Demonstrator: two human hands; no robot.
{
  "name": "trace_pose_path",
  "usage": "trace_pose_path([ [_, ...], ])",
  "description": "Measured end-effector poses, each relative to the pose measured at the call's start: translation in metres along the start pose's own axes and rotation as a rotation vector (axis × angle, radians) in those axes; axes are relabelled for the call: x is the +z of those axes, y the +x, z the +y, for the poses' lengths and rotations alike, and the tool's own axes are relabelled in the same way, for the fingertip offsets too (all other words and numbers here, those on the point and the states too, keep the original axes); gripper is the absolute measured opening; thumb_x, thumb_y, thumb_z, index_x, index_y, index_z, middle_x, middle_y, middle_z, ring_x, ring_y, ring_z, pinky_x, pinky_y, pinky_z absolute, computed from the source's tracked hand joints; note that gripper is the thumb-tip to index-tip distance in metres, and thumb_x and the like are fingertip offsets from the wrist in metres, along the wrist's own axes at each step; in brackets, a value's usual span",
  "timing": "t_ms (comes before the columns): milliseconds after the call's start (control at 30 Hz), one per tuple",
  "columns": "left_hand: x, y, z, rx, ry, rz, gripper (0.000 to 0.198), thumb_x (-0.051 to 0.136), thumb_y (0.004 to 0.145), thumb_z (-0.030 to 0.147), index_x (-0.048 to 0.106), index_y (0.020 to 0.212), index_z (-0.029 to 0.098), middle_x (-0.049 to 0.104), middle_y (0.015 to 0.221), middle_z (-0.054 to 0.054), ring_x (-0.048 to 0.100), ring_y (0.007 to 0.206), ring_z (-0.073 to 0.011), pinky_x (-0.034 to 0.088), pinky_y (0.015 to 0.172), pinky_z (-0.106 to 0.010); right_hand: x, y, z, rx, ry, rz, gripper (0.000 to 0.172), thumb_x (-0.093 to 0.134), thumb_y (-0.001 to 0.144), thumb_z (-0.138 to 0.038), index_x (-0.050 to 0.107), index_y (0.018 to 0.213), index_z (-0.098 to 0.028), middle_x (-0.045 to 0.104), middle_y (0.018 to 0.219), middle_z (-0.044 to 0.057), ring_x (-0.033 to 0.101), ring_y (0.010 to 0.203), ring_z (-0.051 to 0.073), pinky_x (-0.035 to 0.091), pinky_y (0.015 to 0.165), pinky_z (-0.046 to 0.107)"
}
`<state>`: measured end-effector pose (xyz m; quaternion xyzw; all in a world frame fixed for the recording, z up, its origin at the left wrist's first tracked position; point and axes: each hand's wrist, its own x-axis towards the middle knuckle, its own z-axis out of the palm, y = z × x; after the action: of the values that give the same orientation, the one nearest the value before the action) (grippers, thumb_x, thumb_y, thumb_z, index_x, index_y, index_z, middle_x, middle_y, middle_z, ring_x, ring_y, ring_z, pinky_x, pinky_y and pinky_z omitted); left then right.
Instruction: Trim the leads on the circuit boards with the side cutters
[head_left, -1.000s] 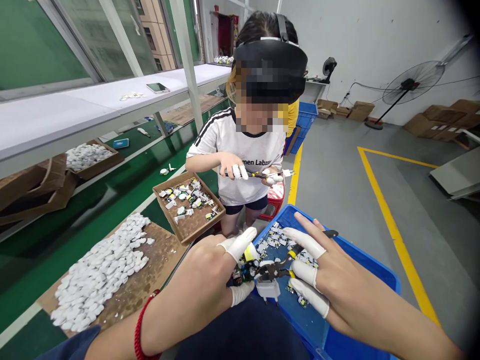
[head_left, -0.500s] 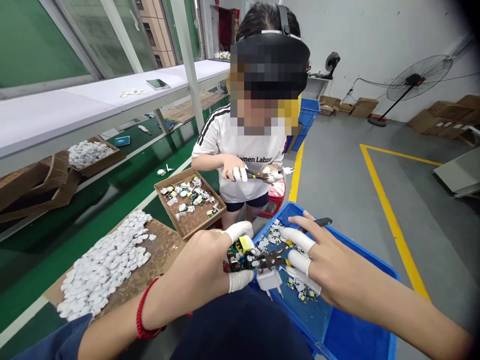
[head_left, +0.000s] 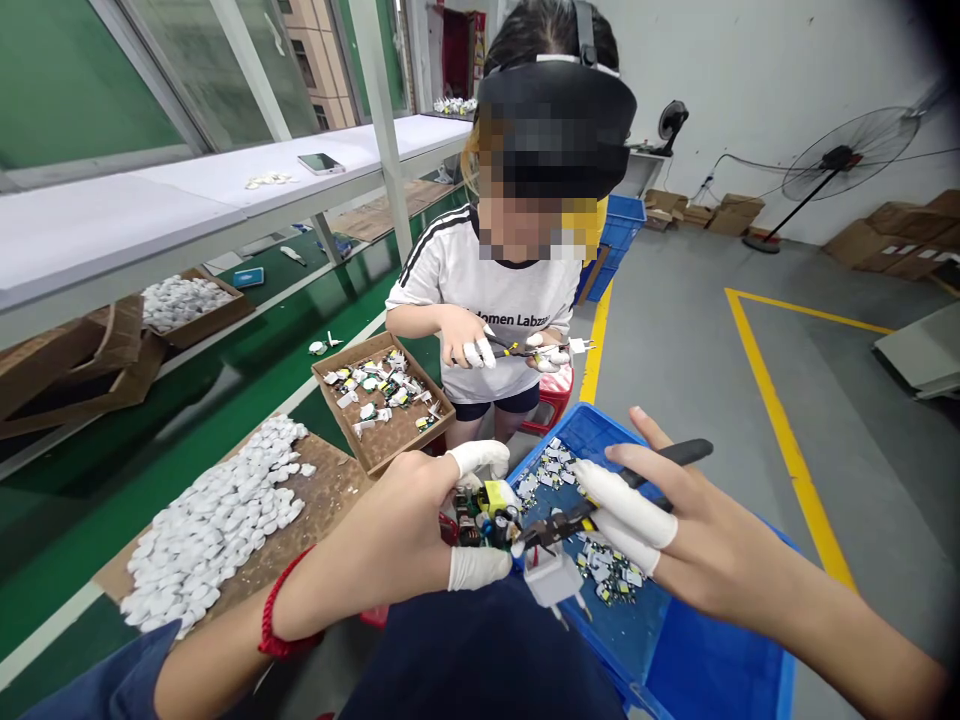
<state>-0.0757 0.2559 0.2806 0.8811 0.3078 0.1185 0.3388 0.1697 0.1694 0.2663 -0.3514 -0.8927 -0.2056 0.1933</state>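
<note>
Above a blue plastic crate (head_left: 720,670) at the edge of a green workbench (head_left: 172,420), the worker's left hand (head_left: 405,530), its thumb and forefinger capped in white rubber finger cots, is closed around a small green circuit board with a yellow transformer (head_left: 486,512). The right hand (head_left: 675,530), likewise capped, grips a pair of black-handled pliers with yellow trim (head_left: 585,510), whose nose meets the board's right edge. A white plastic plug housing with two metal pins (head_left: 553,578) hangs just below the pliers' nose, touching the board; how it is attached cannot be told. More small circuit boards (head_left: 600,570) lie loose on the crate's floor beneath both hands.

To the left, a flattened sheet of brown cardboard (head_left: 315,500) carries a heap of white plastic shells (head_left: 210,530). Beyond it stands a shallow brown cardboard tray (head_left: 382,400) scattered with boards and white parts. Across the crate, a co-worker in a white T-shirt with striped shoulders (head_left: 495,300) and a black head-worn rig holds pliers in one capped hand (head_left: 465,335) and a white plug in the other (head_left: 551,352). A yellow floor line (head_left: 780,430) runs across the grey concrete on the right, and a black pedestal fan (head_left: 840,160) stands near the far wall.
</note>
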Motion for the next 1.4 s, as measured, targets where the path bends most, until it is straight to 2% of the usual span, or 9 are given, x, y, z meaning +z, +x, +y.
trace_pose_path([
  [200,-0.001,-0.002,-0.005,-0.047,-0.341,-0.117,0.056,0.077,0.068,0.037,0.056,0.118,0.021,0.07,0.09,0.002,0.063,0.075,-0.0153,0.049,0.064,-0.021,0.009,-0.01,0.004,0.027,0.168,0.149,0.025,0.04,0.082,-0.001,0.055,0.093,-0.018,0.047,0.112,0.009,0.052,0.107,0.018,0.013,0.124,0.047],
  [400,0.0,-0.007,-0.004,-0.029,-0.167,0.023,0.056,0.075,0.072,0.037,0.053,0.123,0.029,0.072,0.104,0.003,0.068,0.086,-0.0159,0.052,0.067,-0.02,0.032,-0.023,-0.001,0.111,0.185,0.214,0.009,0.053,0.085,-0.008,0.05,0.089,-0.015,0.045,0.122,0.015,0.032,0.136,0.03,0.02,0.12,0.06],
  [500,0.003,-0.013,-0.006,-0.013,-0.022,0.111,0.054,0.074,0.073,0.039,0.052,0.122,0.033,0.071,0.105,0.004,0.069,0.083,-0.0156,0.052,0.066,-0.022,0.039,-0.032,-0.005,0.188,0.126,0.139,0.005,0.052,0.087,-0.012,0.053,0.092,-0.013,0.036,0.139,0.022,0.021,0.142,0.036,0.02,0.117,0.065],
  [700,0.01,-0.021,-0.023,-0.03,0.105,0.222,0.056,0.073,0.073,0.037,0.05,0.124,0.027,0.069,0.117,-0.004,0.069,0.095,-0.0219,0.056,0.07,-0.027,0.041,-0.076,-0.01,0.509,0.167,-0.082,0.008,0.049,0.09,-0.017,0.056,0.088,-0.015,0.011,0.157,0.019,0.006,0.143,0.048,0.041,0.092,0.078],
  [833,0.013,-0.019,-0.035,-0.053,0.112,0.205,0.054,0.069,0.076,0.036,0.049,0.125,0.026,0.071,0.113,-0.004,0.07,0.091,-0.0217,0.056,0.069,-0.029,0.048,-0.113,-0.014,0.586,0.159,-0.277,0.016,0.051,0.089,-0.026,0.063,0.086,-0.015,-0.001,0.159,0.017,-0.008,0.141,0.053,0.034,0.088,0.084],
  [933,0.018,-0.015,-0.043,-0.07,0.096,0.155,0.053,0.068,0.076,0.036,0.051,0.125,0.025,0.071,0.111,-0.004,0.07,0.091,-0.0208,0.056,0.072,-0.029,0.059,-0.136,-0.019,0.763,0.171,-0.351,0.022,0.049,0.09,-0.029,0.065,0.08,-0.017,0.027,0.15,0.019,0.01,0.142,0.05,0.026,0.098,0.083],
  [1033,0.025,-0.01,-0.049,-0.109,0.086,0.083,0.056,0.068,0.076,0.04,0.051,0.127,0.026,0.07,0.114,-0.003,0.069,0.096,-0.0208,0.055,0.077,-0.028,0.073,-0.157,-0.023,1.004,0.276,-0.279,0.023,0.055,0.086,-0.036,0.069,0.082,-0.018,0.052,0.129,0.018,0.032,0.133,0.044,0.029,0.105,0.074],
  [1233,0.046,0.002,-0.054,-0.099,0.009,0.012,0.055,0.068,0.072,0.038,0.056,0.123,0.02,0.073,0.103,-0.004,0.07,0.088,-0.0231,0.056,0.076,-0.029,0.097,-0.186,-0.036,1.363,0.385,-0.106,0.04,0.049,0.086,-0.048,0.071,0.091,-0.015,0.056,0.128,0.02,0.052,0.118,0.037,0.04,0.102,0.064],
  [1400,0.056,0.005,-0.05,-0.133,-0.021,-0.019,0.058,0.071,0.068,0.034,0.059,0.122,0.019,0.074,0.104,-0.006,0.07,0.088,-0.0261,0.057,0.078,-0.032,0.109,-0.194,-0.052,1.652,0.453,0.058,0.054,0.05,0.075,-0.069,0.066,0.064,-0.018,0.069,0.091,0.017,0.062,0.09,0.036,0.048,0.089,0.06],
])
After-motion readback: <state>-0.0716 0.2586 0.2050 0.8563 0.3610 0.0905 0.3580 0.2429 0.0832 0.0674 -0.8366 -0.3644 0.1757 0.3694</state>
